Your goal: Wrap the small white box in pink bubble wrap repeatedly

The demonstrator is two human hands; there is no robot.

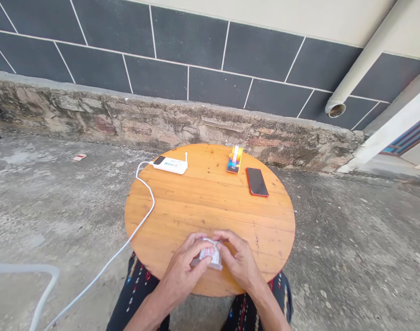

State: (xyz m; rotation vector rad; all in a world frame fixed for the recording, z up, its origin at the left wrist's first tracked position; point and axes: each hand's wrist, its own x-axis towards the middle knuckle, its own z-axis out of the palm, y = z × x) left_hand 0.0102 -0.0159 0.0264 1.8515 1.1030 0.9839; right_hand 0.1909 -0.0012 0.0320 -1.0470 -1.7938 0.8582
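Observation:
A small clear plastic packet (pixel 215 263) with a white and pink label lies at the near part of the round wooden table (pixel 203 202). My left hand (pixel 187 264) grips its left side, with thumb and fingers over the label. On the packet's right, my right hand (pixel 239 257) pinches the upper right edge between thumb and fingers. The fingers cover part of the packet, so what is inside cannot be made out.
At the table's back left is a white device (pixel 170 165) with a white cable (pixel 122 248) running off the left edge. A yellow and blue tape dispenser (pixel 234 160) and a red-edged phone (pixel 257 182) are at the back right. Behind stands a tiled wall (pixel 192 37).

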